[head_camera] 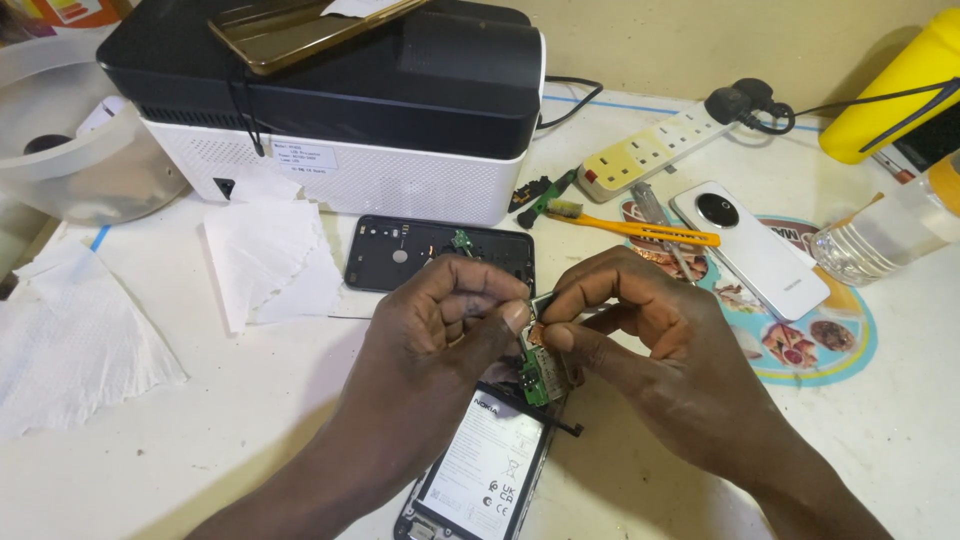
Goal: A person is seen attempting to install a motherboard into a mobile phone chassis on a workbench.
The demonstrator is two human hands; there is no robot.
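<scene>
Pinching small green circuit board (pixel 537 372) over opened phone (pixel 480 470).

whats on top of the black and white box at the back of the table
A gold phone lies flat on the dark lid of the box, partly cut off by the frame edge. A white paper scrap sits by its corner. The rest of the lid's far side is out of view.

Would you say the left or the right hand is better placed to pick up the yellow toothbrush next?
Probably the right hand: the yellow toothbrush lies just beyond its knuckles, while the left hand sits farther away. Both pinch the small green circuit board.
</scene>
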